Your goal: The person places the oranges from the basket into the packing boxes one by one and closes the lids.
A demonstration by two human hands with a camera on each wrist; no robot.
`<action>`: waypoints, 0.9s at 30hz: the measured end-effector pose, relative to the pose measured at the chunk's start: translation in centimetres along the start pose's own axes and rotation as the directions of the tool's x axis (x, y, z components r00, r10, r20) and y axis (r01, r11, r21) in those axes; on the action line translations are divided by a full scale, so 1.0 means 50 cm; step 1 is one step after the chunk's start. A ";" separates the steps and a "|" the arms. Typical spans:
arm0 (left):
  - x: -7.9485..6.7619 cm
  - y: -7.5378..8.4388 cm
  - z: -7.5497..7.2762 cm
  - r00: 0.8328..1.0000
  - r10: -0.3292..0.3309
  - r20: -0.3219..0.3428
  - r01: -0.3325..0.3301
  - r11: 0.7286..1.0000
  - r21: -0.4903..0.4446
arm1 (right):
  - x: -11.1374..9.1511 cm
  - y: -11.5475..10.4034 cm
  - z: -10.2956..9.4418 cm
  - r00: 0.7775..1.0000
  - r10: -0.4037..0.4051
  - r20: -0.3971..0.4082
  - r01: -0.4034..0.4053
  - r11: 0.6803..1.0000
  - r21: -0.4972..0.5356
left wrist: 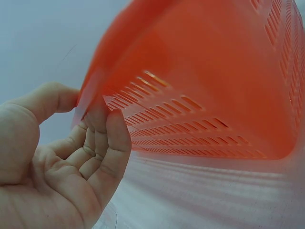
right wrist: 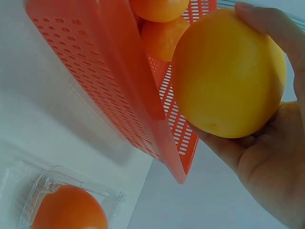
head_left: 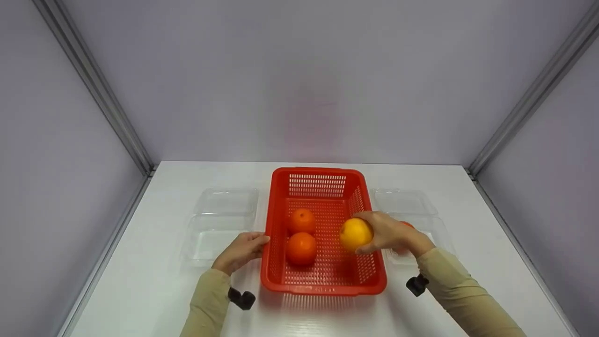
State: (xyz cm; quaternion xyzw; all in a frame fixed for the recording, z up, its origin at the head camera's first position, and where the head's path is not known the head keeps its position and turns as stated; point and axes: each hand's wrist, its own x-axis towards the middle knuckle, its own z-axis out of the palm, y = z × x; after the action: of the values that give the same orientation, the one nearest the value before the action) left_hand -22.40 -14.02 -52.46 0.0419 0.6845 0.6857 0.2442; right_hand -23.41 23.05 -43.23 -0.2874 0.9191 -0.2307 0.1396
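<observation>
A red plastic basket (head_left: pixel 323 281) with slotted walls stands on the white table, two oranges (head_left: pixel 302 249) lying in its left half. My left hand (head_left: pixel 244 251) pinches the basket's left rim; the left wrist view shows thumb and fingers on either side of the red edge (left wrist: pixel 97 71). Over the basket's right side, my right hand (head_left: pixel 386 230) grips a yellow-orange orange (head_left: pixel 356 235), thumb and fingers curled about it. In the right wrist view that orange (right wrist: pixel 228 74) is above the rim level. Another orange (right wrist: pixel 70 210) sits in a clear container at the right, partly hidden by my arm.
An open clear plastic clamshell box (head_left: pixel 222 222) lies left of the basket. A second clear clamshell (head_left: pixel 407 202) lies on the right, its lid part toward the back. White panels with grey metal corner posts (head_left: pixel 100 89) enclose the table at the back and sides.
</observation>
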 end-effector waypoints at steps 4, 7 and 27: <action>-0.001 0.002 0.000 1.000 -0.001 0.008 0.001 1.000 0.006 | -0.003 0.003 -0.003 1.000 0.014 0.002 -0.014 1.000 0.003; -0.001 0.003 0.000 1.000 0.002 0.016 -0.002 1.000 0.009 | -0.005 0.005 -0.004 1.000 0.017 0.000 -0.017 1.000 0.003; 0.005 -0.006 -0.006 1.000 0.003 0.030 -0.003 1.000 0.016 | -0.015 0.013 -0.012 0.998 -0.031 -0.053 0.030 0.999 -0.030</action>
State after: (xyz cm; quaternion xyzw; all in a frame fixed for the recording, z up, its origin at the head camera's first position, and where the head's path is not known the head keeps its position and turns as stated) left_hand -22.64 -14.19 -52.84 0.0550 0.6862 0.6797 0.2529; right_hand -23.33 24.20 -42.98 -0.2971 0.9213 -0.2268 0.1072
